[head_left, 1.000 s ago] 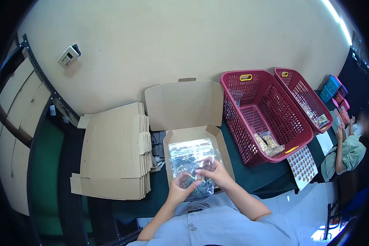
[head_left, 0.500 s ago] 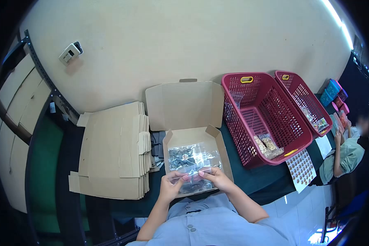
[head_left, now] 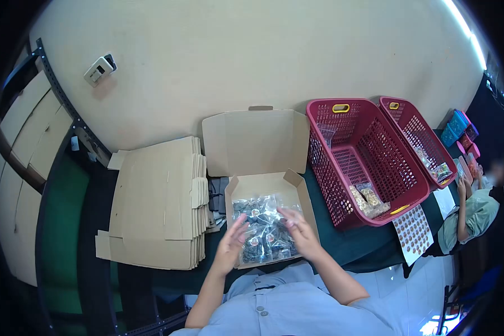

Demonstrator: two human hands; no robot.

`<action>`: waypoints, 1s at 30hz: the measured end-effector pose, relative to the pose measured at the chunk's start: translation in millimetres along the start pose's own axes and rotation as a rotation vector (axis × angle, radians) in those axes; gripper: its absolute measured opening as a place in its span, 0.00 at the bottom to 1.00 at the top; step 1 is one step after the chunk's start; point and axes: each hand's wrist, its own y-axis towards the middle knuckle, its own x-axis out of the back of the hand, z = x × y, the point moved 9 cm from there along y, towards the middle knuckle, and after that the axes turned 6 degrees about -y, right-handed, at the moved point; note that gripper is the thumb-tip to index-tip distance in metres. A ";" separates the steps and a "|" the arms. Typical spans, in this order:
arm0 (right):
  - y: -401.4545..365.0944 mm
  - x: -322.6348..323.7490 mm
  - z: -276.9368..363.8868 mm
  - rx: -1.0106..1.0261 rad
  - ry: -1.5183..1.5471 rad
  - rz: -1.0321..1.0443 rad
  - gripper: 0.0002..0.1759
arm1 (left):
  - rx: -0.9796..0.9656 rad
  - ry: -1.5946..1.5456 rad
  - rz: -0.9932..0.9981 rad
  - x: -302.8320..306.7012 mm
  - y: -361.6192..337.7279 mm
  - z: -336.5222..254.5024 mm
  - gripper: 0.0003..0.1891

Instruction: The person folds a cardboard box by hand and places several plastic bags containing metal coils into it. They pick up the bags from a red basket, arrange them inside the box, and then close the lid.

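Green table [head_left: 347,242] | bag [head_left: 264,236] flat in box [head_left: 262,183] | long axis unclear

Clear filled bag [head_left: 265,232] (flat) in box [head_left: 305,193]

Glossy clear plastic bag [head_left: 265,235] in matt brown cardboard box [head_left: 260,148]; perforated red plastic basket [head_left: 364,157]

Brown cardboard box [head_left: 263,185], red baskets [head_left: 369,162]
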 end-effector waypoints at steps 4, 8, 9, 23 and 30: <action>-10.4 -41.6 27.8 0.348 -0.479 -0.017 0.29 | -0.056 -0.099 0.044 -41.9 -0.2 17.8 0.40; -7.7 -32.4 16.9 0.264 -0.392 -0.154 0.27 | 0.010 -0.072 -0.176 -33.2 -3.9 20.6 0.34; -8.4 -22.9 14.3 0.224 -0.489 -0.280 0.27 | 0.068 -0.108 -0.238 -29.8 -6.9 25.9 0.24; -4.6 -15.3 -73.7 -0.392 0.283 0.100 0.16 | 0.229 -0.062 0.044 -19.5 -22.8 36.3 0.26; -9.5 8.4 -60.2 -0.305 0.213 0.205 0.20 | 0.254 -0.034 0.262 -35.5 -18.7 34.8 0.26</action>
